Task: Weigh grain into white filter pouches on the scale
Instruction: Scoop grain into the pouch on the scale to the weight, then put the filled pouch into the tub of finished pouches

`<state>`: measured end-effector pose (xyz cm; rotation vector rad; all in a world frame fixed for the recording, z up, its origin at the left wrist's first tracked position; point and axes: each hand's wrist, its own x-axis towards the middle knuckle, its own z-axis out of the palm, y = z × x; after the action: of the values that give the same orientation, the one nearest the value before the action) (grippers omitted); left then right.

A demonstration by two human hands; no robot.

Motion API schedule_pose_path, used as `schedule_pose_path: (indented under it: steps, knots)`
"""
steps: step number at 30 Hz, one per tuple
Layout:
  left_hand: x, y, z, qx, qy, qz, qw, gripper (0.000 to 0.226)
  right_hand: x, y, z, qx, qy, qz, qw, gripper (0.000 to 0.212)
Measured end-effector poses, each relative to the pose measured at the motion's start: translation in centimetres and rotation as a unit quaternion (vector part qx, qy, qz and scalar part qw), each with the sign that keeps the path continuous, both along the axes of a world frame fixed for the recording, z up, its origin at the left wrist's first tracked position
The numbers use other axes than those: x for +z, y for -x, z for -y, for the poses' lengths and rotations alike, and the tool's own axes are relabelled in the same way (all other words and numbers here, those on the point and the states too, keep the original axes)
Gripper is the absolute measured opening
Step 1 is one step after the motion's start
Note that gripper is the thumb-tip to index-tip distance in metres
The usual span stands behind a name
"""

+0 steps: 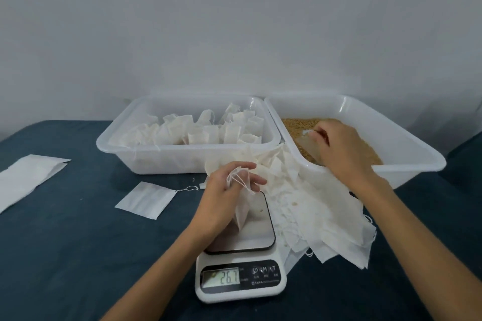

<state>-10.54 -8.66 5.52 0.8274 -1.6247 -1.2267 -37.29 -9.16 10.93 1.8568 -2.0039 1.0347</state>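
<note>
My left hand (227, 195) holds a white filter pouch (241, 207) by its mouth, fingers spreading it, with the pouch standing on the plate of the white scale (257, 232). The display (221, 277) reads 26.7. My right hand (339, 148) is inside the right tub (407, 138) and grips a clear plastic scoop (309, 147) pushed into the brown grain (294, 124). A pile of empty pouches (320, 211) lies between the scale and the right tub.
The left tub (146, 156) holds several filled white pouches. One flat pouch (146, 199) with a string and a white sheet (23, 180) lie on the dark blue cloth to the left. A plain wall stands behind the tubs.
</note>
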Motion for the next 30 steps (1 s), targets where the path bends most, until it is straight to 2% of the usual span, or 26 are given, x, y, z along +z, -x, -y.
schedule_pose_path:
  steps: [3,7,10,12,18,20,23,25,28,30]
  knots:
    - [0.8,-0.2,0.5,0.012,-0.009,-0.021,1.0,0.023,-1.6,-5.9,-2.4,0.126,0.044,0.07,0.989,0.026]
    - [3.7,0.2,2.3,0.028,0.003,-0.055,0.998,0.024,-2.6,-8.7,-3.3,0.174,0.091,0.13,0.972,0.026]
    - [7.0,1.9,5.3,0.045,0.025,-0.074,0.996,0.024,-3.3,-9.1,-3.8,0.21,0.11,0.121,0.964,0.026]
    - [8.7,3.7,8.1,0.06,0.03,-0.067,0.996,0.024,-4.2,-9.4,-4.2,0.225,0.088,0.116,0.964,0.027]
    - [8.5,8.8,13.8,0.07,0.02,0.05,0.996,0.028,-5.1,-8.7,-3.7,0.205,0.053,0.115,0.971,0.025]
    - [8.0,9.4,14.6,0.054,0.016,0.126,0.99,0.032,-5.1,-8.3,-3.7,0.191,0.052,0.117,0.973,0.026]
    - [8.0,9.0,15.2,0.032,0.051,0.29,0.955,0.03,-5.0,-7.9,-3.5,0.181,0.052,0.125,0.974,0.027]
    - [8.1,8.7,15.1,0.037,0.06,0.348,0.935,0.026,-4.9,-7.8,-3.5,0.183,0.052,0.128,0.973,0.027]
    - [8.6,7.9,14.2,0.024,0.049,0.356,0.933,0.021,-4.8,-7.8,-3.6,0.185,0.051,0.133,0.972,0.027]
    - [9.1,6.9,13.3,0.013,0.055,0.309,0.949,0.023,-4.7,-7.7,-3.6,0.185,0.052,0.14,0.971,0.027]
